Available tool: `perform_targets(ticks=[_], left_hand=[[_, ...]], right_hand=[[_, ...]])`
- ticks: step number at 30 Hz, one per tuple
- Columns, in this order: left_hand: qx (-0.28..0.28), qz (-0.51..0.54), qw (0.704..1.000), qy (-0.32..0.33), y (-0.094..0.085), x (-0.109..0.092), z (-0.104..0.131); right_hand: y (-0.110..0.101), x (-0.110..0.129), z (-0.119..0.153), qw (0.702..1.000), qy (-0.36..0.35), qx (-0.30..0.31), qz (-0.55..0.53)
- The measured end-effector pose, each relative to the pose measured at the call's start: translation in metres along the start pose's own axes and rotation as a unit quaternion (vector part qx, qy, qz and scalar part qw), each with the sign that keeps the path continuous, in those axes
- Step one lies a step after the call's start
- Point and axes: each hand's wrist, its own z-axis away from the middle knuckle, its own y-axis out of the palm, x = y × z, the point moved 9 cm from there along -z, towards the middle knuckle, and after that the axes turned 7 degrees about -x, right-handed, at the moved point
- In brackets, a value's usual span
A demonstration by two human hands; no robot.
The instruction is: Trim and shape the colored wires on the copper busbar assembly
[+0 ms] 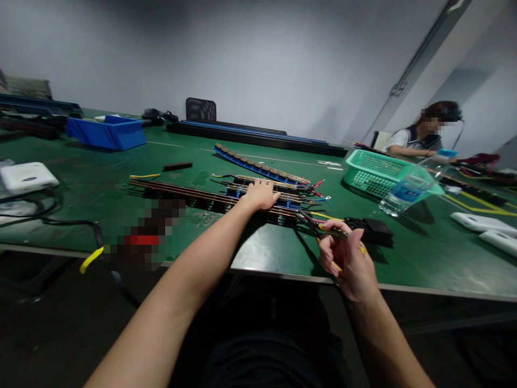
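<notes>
one left grip (262,195) spread over metal strips (194,193), right grip (349,258) closed around yellow-handled pliers (312,223); slipping tips could nick nearby wires (319,200).

A clear bottle (411,187) stands beside a green basket (368,173), well apart from a blue bin (117,136).

From my remote post I see yellow-handled pliers (312,224), copper-coloured rods (194,193), a mint-green basket (372,175) patterned with holes, a blue bin (121,136) and a green tabletop (420,253).
</notes>
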Motion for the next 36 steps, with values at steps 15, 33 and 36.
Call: perform_targets(ticks=[15, 33, 36], left_hand=[[0.008, 0.005, 1.000, -0.007, 0.000, 0.001, 0.000], [-0.007, 0.005, 1.000, 0.000, -0.001, 0.002, 0.000], [-0.003, -0.001, 1.000, -0.003, -0.002, 0.002, 0.002]], right_hand=[[-0.003, -0.008, -0.002, 1.000, -0.008, -0.004, -0.018], [-0.008, -0.017, 0.011, 0.999, -0.029, -0.041, 0.003], [-0.007, -0.016, 0.012, 0.998, -0.044, -0.052, 0.015]])
